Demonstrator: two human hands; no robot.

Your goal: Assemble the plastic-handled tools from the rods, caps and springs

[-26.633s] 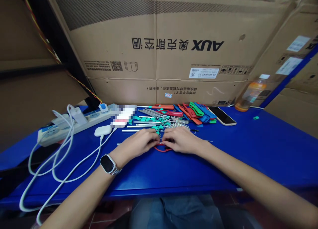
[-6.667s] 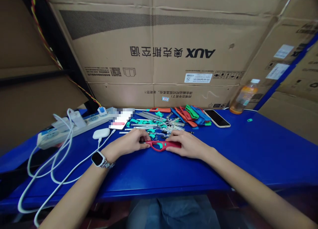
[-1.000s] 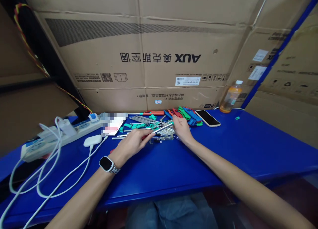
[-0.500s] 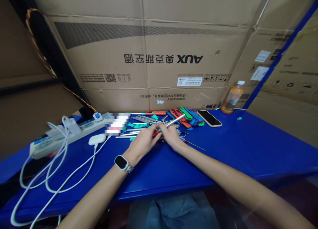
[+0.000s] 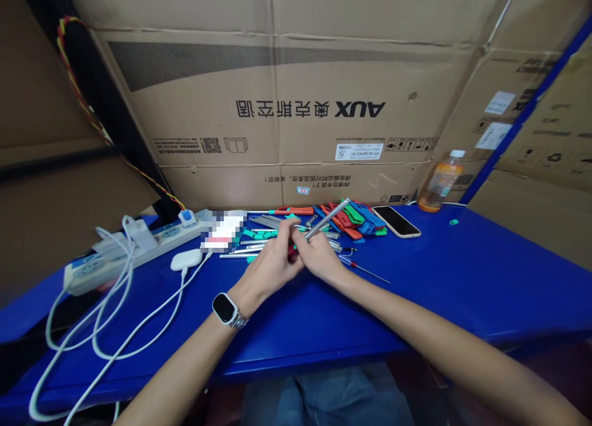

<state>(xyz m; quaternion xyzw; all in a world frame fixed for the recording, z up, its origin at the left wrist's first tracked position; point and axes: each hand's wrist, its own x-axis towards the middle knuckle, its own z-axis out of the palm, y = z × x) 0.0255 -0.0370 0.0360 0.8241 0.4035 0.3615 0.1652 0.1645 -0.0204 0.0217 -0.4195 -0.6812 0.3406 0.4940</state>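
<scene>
My left hand [image 5: 269, 265] and my right hand [image 5: 318, 257] meet above the blue table [image 5: 444, 278], both closed around a red lighter body [image 5: 291, 251] that is mostly hidden between the fingers. A silver metal tube [image 5: 329, 217] sticks up and to the right out of the grip. My left wrist wears a smartwatch [image 5: 225, 309]. Just behind the hands lies a pile of silver tubes and green parts [image 5: 263, 235].
Red, green and blue lighter shells [image 5: 358, 217] lie at the back, with a phone [image 5: 396, 221] and an orange drink bottle [image 5: 439, 182] to their right. A power strip [image 5: 134, 247] with white cables [image 5: 115, 327] is at the left. A thin red-handled pin [image 5: 365, 269] lies near my right wrist. Cardboard boxes [image 5: 296, 93] stand behind.
My right hand came back from the pile to join the left one. The silver tube now tilts upward to the right, held by both hands above the table.
</scene>
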